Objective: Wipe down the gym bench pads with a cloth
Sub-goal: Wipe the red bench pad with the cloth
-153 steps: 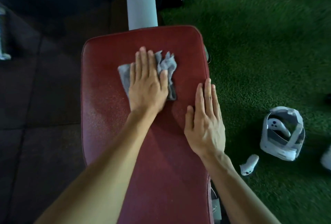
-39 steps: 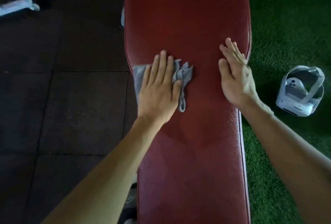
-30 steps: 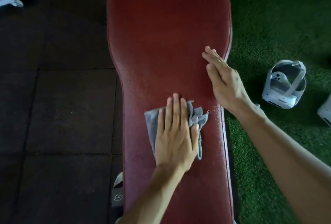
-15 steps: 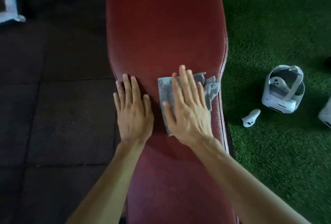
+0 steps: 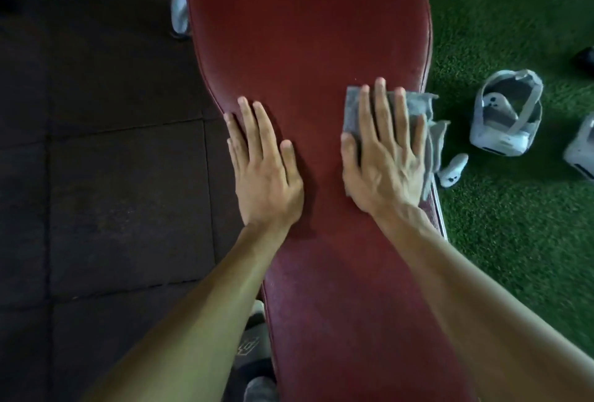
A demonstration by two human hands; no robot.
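Observation:
A long dark red bench pad (image 5: 305,32) runs up the middle of the view. My right hand (image 5: 385,160) lies flat, fingers spread, pressing a grey cloth (image 5: 418,106) onto the pad near its right edge. Part of the cloth hangs over that edge. My left hand (image 5: 263,170) rests flat and bare on the pad by its left edge, with nothing under it.
Dark rubber floor tiles (image 5: 96,176) lie to the left, green turf (image 5: 514,241) to the right. On the turf sit a white headset (image 5: 504,115), a small white controller (image 5: 453,170) and another white device (image 5: 581,151) at the frame edge. A white frame part (image 5: 178,12) shows beside the pad.
A second ago my left hand pressed the cloth; my right hand has taken it over and slid it toward the pad's right edge. My left hand now rests bare at the left edge.

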